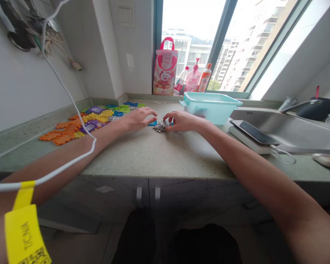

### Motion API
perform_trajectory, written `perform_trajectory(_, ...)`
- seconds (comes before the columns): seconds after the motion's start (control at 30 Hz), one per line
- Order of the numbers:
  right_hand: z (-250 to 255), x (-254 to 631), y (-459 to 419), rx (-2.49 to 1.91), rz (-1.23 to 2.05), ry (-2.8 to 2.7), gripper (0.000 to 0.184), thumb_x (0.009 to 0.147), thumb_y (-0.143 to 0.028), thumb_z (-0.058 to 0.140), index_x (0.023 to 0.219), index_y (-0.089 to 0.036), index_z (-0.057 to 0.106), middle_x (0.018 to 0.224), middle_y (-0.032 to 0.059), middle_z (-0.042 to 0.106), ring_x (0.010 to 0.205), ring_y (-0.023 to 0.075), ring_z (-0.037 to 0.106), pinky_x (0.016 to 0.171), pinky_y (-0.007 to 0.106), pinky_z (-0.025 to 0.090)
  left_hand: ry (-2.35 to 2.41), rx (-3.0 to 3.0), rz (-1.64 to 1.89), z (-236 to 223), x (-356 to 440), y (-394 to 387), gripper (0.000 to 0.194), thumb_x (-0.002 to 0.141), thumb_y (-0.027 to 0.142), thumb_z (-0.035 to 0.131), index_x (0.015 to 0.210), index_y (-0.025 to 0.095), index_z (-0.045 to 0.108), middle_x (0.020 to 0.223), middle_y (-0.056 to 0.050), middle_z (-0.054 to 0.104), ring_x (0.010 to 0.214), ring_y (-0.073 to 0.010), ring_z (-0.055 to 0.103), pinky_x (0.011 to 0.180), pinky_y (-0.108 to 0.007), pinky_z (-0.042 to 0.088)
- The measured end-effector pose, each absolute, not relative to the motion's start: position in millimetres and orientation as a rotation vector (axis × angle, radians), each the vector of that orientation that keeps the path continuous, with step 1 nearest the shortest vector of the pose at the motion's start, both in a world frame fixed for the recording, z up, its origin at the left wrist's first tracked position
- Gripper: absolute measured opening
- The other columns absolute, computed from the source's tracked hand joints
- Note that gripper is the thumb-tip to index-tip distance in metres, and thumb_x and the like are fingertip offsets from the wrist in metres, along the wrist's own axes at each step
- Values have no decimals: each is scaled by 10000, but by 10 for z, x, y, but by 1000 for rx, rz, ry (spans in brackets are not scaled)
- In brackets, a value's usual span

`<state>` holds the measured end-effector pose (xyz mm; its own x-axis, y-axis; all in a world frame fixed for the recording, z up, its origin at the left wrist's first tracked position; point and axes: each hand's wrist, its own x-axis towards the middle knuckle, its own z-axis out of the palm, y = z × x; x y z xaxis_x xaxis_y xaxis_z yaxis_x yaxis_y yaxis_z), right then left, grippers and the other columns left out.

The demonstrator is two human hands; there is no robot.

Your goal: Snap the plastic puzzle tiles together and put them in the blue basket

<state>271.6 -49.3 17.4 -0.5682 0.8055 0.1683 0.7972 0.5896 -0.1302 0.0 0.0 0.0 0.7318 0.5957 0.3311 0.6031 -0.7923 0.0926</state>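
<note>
Small grey pieces (pixel 160 127) lie in a loose heap on the countertop, too small to make out singly. Just behind them is a blue notched piece (pixel 153 123), partly covered by my fingers. My left hand (pixel 139 118) hovers at the left of the heap, fingers apart and holding nothing. From the right, my right hand (pixel 183 121) reaches to the edge of the heap with thumb and fingers curved and apart. To the left of my hands lie flat notched puzzle pieces in orange (pixel 63 134), yellow (pixel 99 116), purple (pixel 90 125), green and blue.
A turquoise plastic tub (pixel 211 106) stands behind my right hand. Right of it are a phone (pixel 254 132) on a white box and a steel sink (pixel 264 119). A bag (pixel 165 75) and bottles line the windowsill. A white cable (pixel 68 91) hangs across the left.
</note>
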Motion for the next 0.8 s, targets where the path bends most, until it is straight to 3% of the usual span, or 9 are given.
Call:
perform_trajectory(0.1, 189, 2708, -503, -1314, 17, -2557, 615, 890, -417, 770, 1448, -164, 715, 1254, 143, 773, 1004, 244, 728, 946, 361, 535, -1100, -2860, -456, -55, -62, 104, 545, 1091, 542, 421, 1410, 191, 688, 1462, -149, 683, 1373, -284, 608, 1199, -414, 428)
perform_trajectory(0.23, 182, 2705, -489, -1248, -49, -2464, 689, 884, -407, 765, 1513, -151, 646, 1286, 152, 751, 1073, 268, 712, 953, 373, 536, -1141, -2867, -248, -83, -71, 119, 535, 1073, 480, 418, 1448, 196, 673, 1418, -138, 709, 1300, -272, 651, 1153, -379, 469)
perform_trajectory(0.4, 142, 2721, -430, -1197, -135, -2339, 662, 864, -357, 759, 1493, -183, 649, 1302, 139, 736, 1050, 273, 711, 960, 409, 543, -1195, -2856, -149, -20, -31, 25, 558, 1059, 505, 439, 1474, 222, 683, 1461, -108, 713, 1306, -275, 665, 1139, -361, 483)
perform_trajectory(0.53, 131, 2747, -402, -1205, -179, -2285, 619, 853, -318, 741, 1459, -221, 669, 1331, 132, 714, 1062, 286, 703, 965, 441, 547, -1194, -2839, -174, 4, -39, 0, 574, 1024, 560, 500, 1435, 225, 721, 1430, -106, 738, 1294, -289, 678, 1101, -360, 503)
perform_trajectory(0.8, 135, 2742, -418, -1175, -180, -2287, 605, 851, -264, 695, 1455, -238, 670, 1368, 125, 693, 1104, 292, 691, 987, 453, 542, -1304, -2858, -417, -22, -68, 53, 585, 909, 574, 688, 1352, 194, 732, 1189, -107, 818, 1049, -261, 764, 909, -342, 564)
